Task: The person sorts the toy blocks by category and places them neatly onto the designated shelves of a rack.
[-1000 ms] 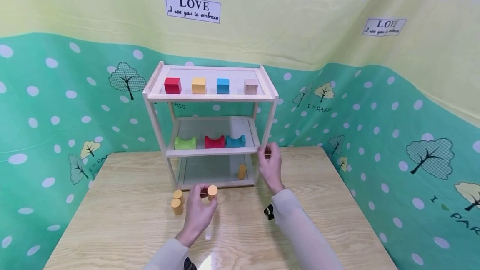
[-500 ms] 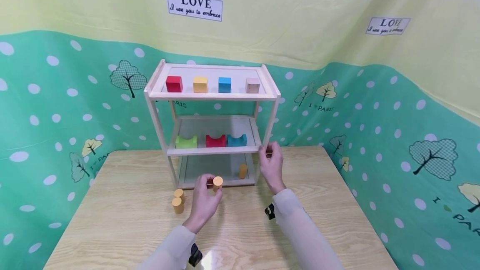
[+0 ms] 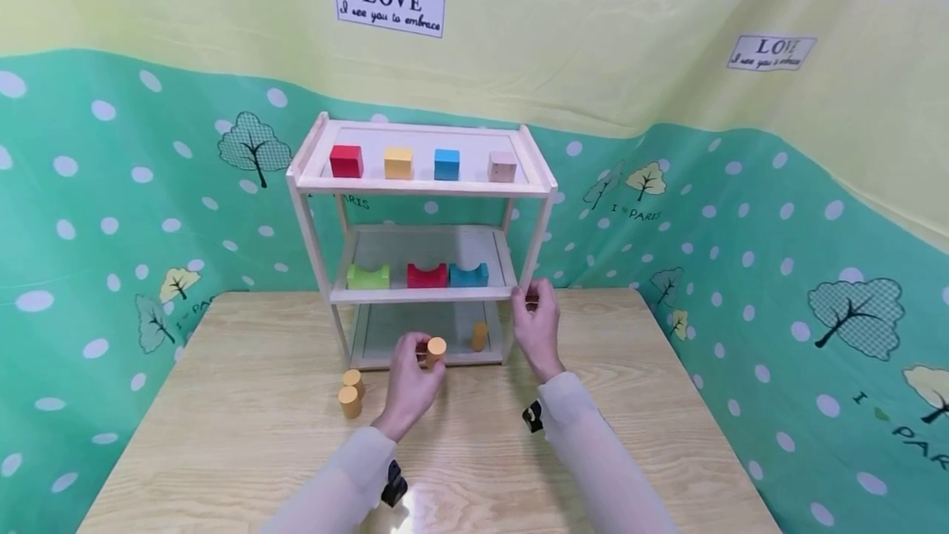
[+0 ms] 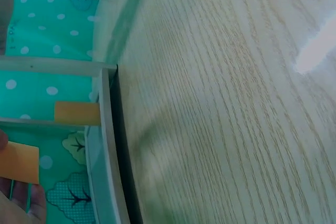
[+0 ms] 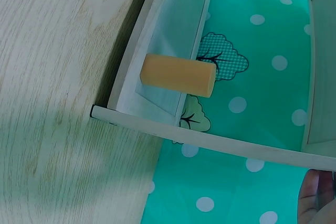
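Note:
In front of the bottom shelf, my left hand [image 3: 412, 384] pinches an orange wooden cylinder [image 3: 437, 350] upright between thumb and fingers. The left wrist view shows the held cylinder [image 4: 20, 162] at its left edge. My right hand [image 3: 537, 328] grips the right front post of the white three-tier shelf [image 3: 423, 296] at middle-tier height; its fingertips are partly hidden. Another orange cylinder [image 3: 479, 336] stands at the right end of the bottom tier, also plain in the right wrist view as an orange cylinder [image 5: 178, 74]. Two more cylinders [image 3: 350, 402] stand on the table, left of my left hand.
On the top tier are a red cube [image 3: 346, 161], a yellow cube [image 3: 398, 163], a blue cube [image 3: 446, 165] and a plain wood cube [image 3: 502, 166]. Green [image 3: 368, 277], red [image 3: 427, 276] and blue notched blocks [image 3: 469, 275] line the middle tier. A patterned curtain [image 3: 185, 213] hangs behind.
My left hand has carried the pinched cylinder forward and slightly right, from above the table to the bottom tier's front edge. The right hand has stayed on the post.

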Demonstrator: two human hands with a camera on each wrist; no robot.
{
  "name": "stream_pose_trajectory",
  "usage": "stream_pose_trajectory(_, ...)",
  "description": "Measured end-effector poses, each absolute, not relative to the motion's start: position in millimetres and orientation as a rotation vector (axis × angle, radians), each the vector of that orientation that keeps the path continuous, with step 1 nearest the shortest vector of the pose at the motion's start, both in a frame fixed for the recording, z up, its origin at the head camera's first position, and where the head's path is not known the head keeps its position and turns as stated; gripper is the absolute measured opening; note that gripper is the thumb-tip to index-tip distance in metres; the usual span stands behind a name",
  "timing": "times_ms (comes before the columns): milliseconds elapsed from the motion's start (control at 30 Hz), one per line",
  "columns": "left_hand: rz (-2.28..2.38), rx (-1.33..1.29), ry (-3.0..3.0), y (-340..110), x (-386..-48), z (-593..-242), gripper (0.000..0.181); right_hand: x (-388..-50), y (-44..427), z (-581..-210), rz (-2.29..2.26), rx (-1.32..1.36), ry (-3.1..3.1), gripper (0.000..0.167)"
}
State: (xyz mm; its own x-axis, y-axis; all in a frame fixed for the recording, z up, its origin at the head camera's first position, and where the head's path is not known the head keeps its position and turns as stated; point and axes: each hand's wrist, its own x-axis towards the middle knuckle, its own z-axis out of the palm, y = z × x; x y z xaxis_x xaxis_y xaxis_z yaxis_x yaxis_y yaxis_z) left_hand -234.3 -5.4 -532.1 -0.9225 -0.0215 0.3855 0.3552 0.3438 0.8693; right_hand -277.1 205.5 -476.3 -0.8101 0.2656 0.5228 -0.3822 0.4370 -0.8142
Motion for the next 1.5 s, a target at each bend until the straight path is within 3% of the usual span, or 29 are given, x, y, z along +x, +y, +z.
stream_pose_trajectory(1500,-1.640,-0.225,-2.406,23.8,-291.9,-571.5,0.040,-278.9,204.5,-478.1,1.430,0.096,-2.054,0.011)
